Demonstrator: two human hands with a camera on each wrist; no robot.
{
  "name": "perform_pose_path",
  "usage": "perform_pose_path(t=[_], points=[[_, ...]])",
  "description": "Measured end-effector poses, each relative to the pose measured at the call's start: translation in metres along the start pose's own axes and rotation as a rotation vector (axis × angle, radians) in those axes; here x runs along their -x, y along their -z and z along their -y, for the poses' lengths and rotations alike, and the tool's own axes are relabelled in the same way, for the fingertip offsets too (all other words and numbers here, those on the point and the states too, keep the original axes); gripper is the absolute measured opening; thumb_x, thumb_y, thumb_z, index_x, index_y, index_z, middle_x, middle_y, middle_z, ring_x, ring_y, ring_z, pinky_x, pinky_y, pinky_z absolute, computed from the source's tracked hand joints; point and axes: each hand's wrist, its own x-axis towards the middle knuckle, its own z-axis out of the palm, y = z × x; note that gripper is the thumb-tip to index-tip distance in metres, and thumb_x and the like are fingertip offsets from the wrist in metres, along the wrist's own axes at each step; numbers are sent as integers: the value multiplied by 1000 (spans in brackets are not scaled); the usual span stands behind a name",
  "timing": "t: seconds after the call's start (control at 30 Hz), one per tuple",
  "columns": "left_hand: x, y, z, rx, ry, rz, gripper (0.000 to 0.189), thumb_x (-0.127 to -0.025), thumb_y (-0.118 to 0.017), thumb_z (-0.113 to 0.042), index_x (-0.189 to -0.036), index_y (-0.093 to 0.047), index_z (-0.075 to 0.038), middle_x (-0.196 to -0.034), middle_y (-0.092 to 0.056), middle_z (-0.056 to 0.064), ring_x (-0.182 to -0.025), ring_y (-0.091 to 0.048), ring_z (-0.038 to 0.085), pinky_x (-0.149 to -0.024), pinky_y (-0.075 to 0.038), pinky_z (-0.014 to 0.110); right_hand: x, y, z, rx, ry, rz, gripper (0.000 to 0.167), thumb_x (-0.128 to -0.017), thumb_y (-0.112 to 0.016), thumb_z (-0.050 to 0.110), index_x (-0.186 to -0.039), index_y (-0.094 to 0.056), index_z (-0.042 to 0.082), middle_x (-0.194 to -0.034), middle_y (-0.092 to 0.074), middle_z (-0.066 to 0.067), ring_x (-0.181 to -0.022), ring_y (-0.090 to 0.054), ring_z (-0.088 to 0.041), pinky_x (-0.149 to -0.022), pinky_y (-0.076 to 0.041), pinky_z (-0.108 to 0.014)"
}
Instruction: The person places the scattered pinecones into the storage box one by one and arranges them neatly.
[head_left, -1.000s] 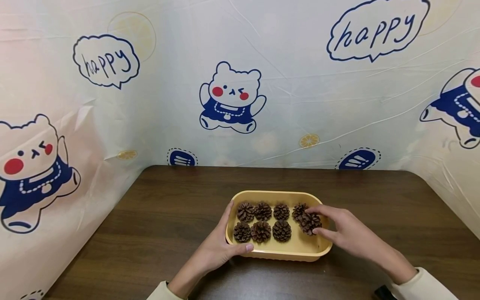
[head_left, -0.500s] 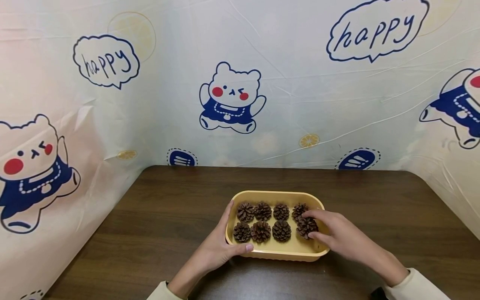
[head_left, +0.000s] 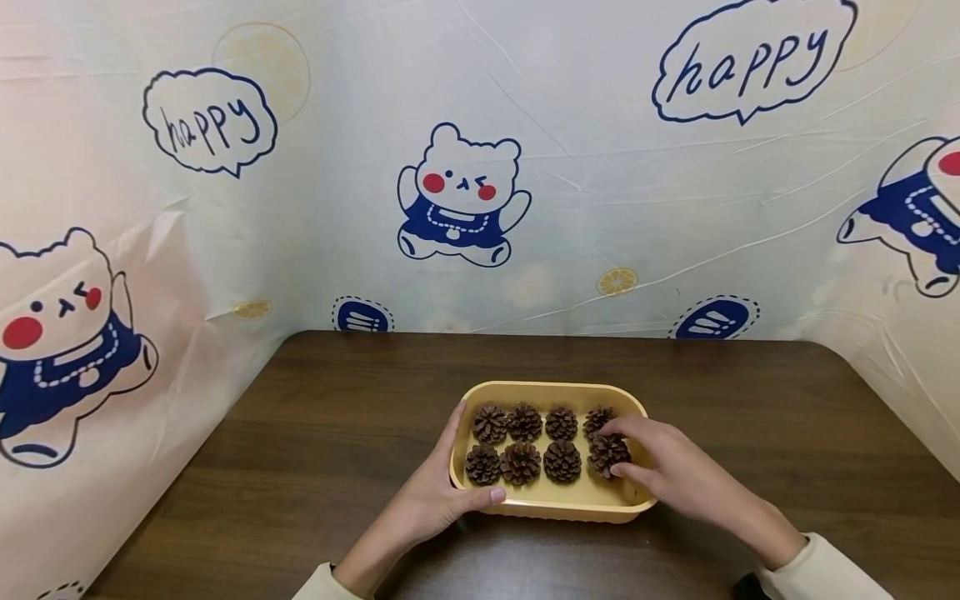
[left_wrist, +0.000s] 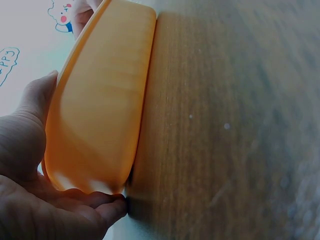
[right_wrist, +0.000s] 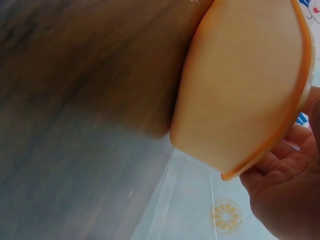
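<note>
A yellow plastic tray (head_left: 581, 497) with raised walls stands on the table, holding several brown pine cones (head_left: 521, 463) in two rows. My left hand (head_left: 431, 498) grips the tray's left end, thumb on the front rim; the left wrist view shows its fingers (left_wrist: 107, 207) curled under the tray's outer wall (left_wrist: 100, 100). Over the right end reaches my right hand (head_left: 678, 471), with thumb and finger pinching the front right pine cone (head_left: 607, 456). Behind that cone sits another pine cone (head_left: 597, 419), partly covered by a finger. The right wrist view hides the cones behind the tray wall (right_wrist: 240, 85).
The dark wooden table (head_left: 360, 400) runs back to a printed cloth backdrop (head_left: 570, 167) with bears and "happy" bubbles, which also hangs at both sides. Something small and black (head_left: 748, 587) shows by the right sleeve (head_left: 821, 571).
My right hand has shifted left and slightly forward, taking the front right pine cone further into the tray, toward its row. The left hand keeps its hold on the tray.
</note>
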Motion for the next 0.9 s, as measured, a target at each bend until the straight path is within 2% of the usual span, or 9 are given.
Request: perform_pose_path(t=[0.63, 0.9], points=[[0, 0, -2, 12, 4, 3, 130, -79, -93, -18, -170, -1, -27, -167, -32, 29, -146, -45, 44, -125, -18, 65, -2, -8, 2, 58, -46, 25, 38, -86, -84, 11, -122, -73, 6, -125, -73, -12, -121, -66, -39, -103, -52, -58], [0, 0, -1, 0, 5, -3, 130, -78, -93, -20, -170, -2, -27, -166, -33, 29, -148, -43, 45, -125, -17, 66, -5, -10, 4, 74, -64, 39, 38, -84, -86, 9, -120, -73, 7, -123, -74, -8, -118, -67, -34, -102, -53, -55]])
